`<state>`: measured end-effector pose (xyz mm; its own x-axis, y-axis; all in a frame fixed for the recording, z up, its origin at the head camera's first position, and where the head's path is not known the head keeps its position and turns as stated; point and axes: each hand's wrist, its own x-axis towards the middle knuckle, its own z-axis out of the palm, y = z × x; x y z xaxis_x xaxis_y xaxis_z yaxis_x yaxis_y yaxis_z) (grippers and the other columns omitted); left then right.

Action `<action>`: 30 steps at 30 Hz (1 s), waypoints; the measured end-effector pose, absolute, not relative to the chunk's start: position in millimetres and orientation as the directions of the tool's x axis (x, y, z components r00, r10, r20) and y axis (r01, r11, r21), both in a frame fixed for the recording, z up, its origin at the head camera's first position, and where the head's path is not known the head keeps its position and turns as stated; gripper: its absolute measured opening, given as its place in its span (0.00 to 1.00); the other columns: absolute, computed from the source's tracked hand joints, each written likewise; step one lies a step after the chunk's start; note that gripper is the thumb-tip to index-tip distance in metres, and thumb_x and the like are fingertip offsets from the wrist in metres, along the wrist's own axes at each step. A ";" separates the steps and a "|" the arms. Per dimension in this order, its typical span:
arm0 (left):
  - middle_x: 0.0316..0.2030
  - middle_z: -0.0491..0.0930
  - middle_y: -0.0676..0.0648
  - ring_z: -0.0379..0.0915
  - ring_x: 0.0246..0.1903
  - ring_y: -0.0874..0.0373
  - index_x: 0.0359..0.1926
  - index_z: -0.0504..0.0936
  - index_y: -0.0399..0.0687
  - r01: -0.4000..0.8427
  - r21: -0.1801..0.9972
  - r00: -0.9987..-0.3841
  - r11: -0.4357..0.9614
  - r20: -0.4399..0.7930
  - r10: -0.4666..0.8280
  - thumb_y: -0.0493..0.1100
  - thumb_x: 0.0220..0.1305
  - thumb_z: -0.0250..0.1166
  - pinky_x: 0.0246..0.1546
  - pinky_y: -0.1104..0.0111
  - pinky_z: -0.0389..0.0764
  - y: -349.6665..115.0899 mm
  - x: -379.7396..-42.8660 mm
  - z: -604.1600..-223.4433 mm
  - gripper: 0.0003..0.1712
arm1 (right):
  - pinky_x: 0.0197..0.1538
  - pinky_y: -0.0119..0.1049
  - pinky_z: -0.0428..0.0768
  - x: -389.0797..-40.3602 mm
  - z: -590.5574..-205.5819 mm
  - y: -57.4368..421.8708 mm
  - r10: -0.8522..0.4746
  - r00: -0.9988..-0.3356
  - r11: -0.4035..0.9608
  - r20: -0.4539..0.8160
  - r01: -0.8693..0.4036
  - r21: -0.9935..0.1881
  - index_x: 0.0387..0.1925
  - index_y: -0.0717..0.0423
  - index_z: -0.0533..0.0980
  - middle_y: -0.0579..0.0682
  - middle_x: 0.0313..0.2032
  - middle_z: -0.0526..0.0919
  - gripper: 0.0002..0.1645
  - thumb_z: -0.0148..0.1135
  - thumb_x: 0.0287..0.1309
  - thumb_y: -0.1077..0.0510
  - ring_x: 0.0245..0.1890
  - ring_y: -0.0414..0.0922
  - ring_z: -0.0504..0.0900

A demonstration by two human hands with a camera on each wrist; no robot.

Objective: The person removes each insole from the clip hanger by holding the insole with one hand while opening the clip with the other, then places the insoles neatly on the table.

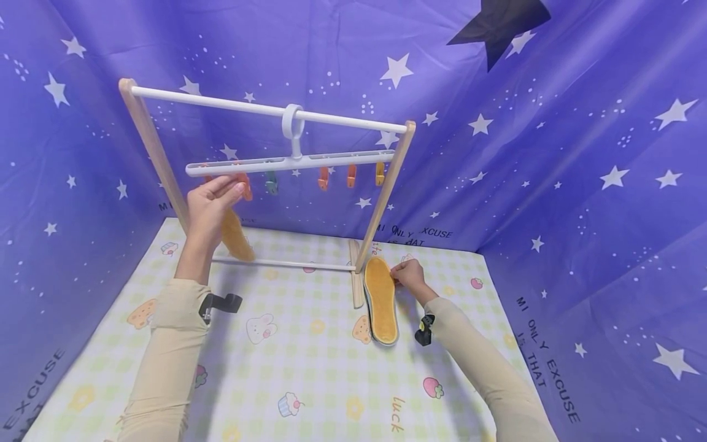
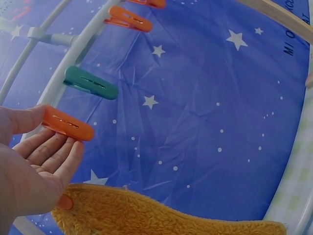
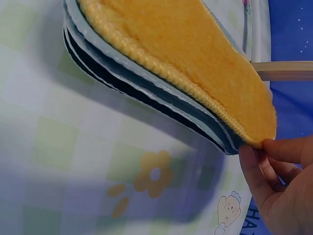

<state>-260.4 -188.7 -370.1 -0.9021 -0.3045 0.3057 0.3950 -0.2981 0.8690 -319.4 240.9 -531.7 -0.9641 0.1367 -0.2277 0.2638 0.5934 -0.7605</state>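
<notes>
My left hand (image 1: 205, 212) is raised to the white hanger (image 1: 297, 162). Its thumb and fingers pinch an orange clip (image 2: 68, 123), as the left wrist view shows. Just below and beside that hand, a fuzzy yellow insole (image 1: 237, 238) hangs from another orange clip, mostly hidden by the hand. On the table at the right, my right hand (image 1: 410, 275) pinches the edge of a yellow insole (image 3: 186, 54) near its front end. This insole lies on top of a small stack of insoles with grey and dark edges (image 3: 142, 83), layers fanned slightly apart.
The hanger hooks over the top bar of a wood-and-white rack (image 1: 210, 100). Along it hang a green clip (image 1: 271, 182), more orange clips (image 1: 351, 177) and a yellow clip (image 1: 380, 174). A checked cloth (image 1: 309, 368) covers the table; purple star-printed curtains (image 1: 580, 233) surround it.
</notes>
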 end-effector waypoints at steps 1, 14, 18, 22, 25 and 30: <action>0.30 0.90 0.55 0.87 0.30 0.65 0.49 0.85 0.29 0.390 0.873 -0.903 -0.291 0.301 -0.307 0.26 0.65 0.66 0.41 0.79 0.85 -188.3 -260.6 -369.7 0.12 | 0.41 0.49 0.90 -318.8 -531.2 240.7 0.136 -0.965 0.596 -0.224 0.261 -0.760 0.35 0.75 0.84 0.62 0.28 0.89 0.07 0.66 0.57 0.71 0.20 0.44 0.86; 0.33 0.90 0.62 0.86 0.38 0.71 0.59 0.77 0.23 0.293 0.923 -0.928 -0.250 0.211 -0.308 0.28 0.66 0.66 0.48 0.83 0.82 -185.8 -259.2 -366.3 0.22 | 0.37 0.48 0.90 -314.8 -531.7 241.5 0.132 -0.963 0.605 -0.233 0.265 -0.751 0.35 0.74 0.85 0.60 0.25 0.88 0.07 0.66 0.56 0.70 0.21 0.47 0.87; 0.33 0.89 0.66 0.85 0.38 0.73 0.61 0.75 0.24 0.271 0.942 -0.932 -0.199 0.205 -0.299 0.31 0.67 0.66 0.50 0.83 0.81 -185.2 -258.1 -366.1 0.24 | 0.38 0.48 0.90 -314.9 -532.6 242.4 0.135 -0.963 0.613 -0.235 0.267 -0.743 0.34 0.72 0.85 0.61 0.26 0.89 0.07 0.66 0.56 0.69 0.25 0.53 0.89; 0.33 0.88 0.67 0.85 0.39 0.72 0.62 0.75 0.24 0.250 0.950 -0.940 -0.189 0.191 -0.283 0.32 0.68 0.66 0.49 0.84 0.80 -185.5 -256.8 -366.3 0.25 | 0.38 0.47 0.90 -315.5 -533.0 243.1 0.138 -0.962 0.615 -0.238 0.271 -0.741 0.34 0.72 0.85 0.64 0.28 0.89 0.08 0.66 0.56 0.68 0.28 0.56 0.90; 0.35 0.89 0.66 0.85 0.40 0.71 0.62 0.75 0.25 0.234 0.957 -0.943 -0.174 0.180 -0.280 0.32 0.67 0.67 0.50 0.84 0.80 -186.0 -255.7 -365.9 0.25 | 0.38 0.47 0.90 -315.3 -533.1 243.2 0.140 -0.959 0.609 -0.246 0.280 -0.742 0.34 0.72 0.85 0.65 0.30 0.89 0.08 0.66 0.57 0.68 0.29 0.56 0.90; 0.50 0.88 0.51 0.83 0.43 0.75 0.63 0.77 0.29 0.189 0.981 -0.933 -0.050 0.164 -0.319 0.36 0.68 0.68 0.58 0.78 0.79 -186.9 -253.5 -364.5 0.25 | 0.37 0.46 0.90 -313.8 -532.7 242.6 0.149 -0.959 0.621 -0.239 0.279 -0.733 0.33 0.72 0.85 0.64 0.30 0.89 0.08 0.66 0.57 0.67 0.28 0.54 0.90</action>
<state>-253.5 -186.9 -364.5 -0.9334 -0.3191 0.1640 0.1892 -0.0495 0.9807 -313.8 242.6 -532.7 -0.9594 0.1491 -0.2394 0.2793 0.6206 -0.7327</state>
